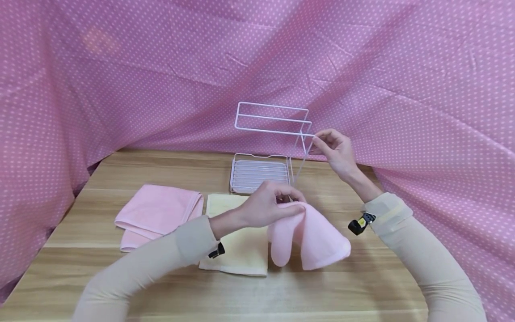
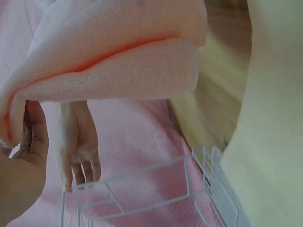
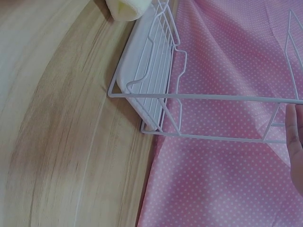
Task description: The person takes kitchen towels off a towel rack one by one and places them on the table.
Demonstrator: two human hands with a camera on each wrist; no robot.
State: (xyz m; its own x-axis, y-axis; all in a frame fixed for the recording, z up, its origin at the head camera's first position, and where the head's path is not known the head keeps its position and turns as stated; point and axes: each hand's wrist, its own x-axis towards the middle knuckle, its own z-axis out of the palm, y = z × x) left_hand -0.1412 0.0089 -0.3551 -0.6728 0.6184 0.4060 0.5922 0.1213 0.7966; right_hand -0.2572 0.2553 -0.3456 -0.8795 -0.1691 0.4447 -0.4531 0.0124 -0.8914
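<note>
My left hand (image 1: 265, 205) pinches a small pink towel (image 1: 322, 241) by its top edge, and the folded cloth hangs above the table. In the left wrist view the same towel (image 2: 137, 71) shows a doubled fold. My right hand (image 1: 339, 154) grips the upper right corner of a white wire rack (image 1: 273, 131) between thumb and fingers. The rack stands upright on the table, with a white drip tray (image 1: 261, 175) at its base and an open frame on top. In the right wrist view, only some fingers (image 3: 294, 137) show against the rack's upper bars.
A folded yellow towel (image 1: 237, 255) lies in front of the rack, partly under my left forearm. To its left is a folded pink towel (image 1: 154, 208). Pink dotted fabric (image 1: 181, 80) hangs behind the wooden table (image 1: 92, 214) and at its sides.
</note>
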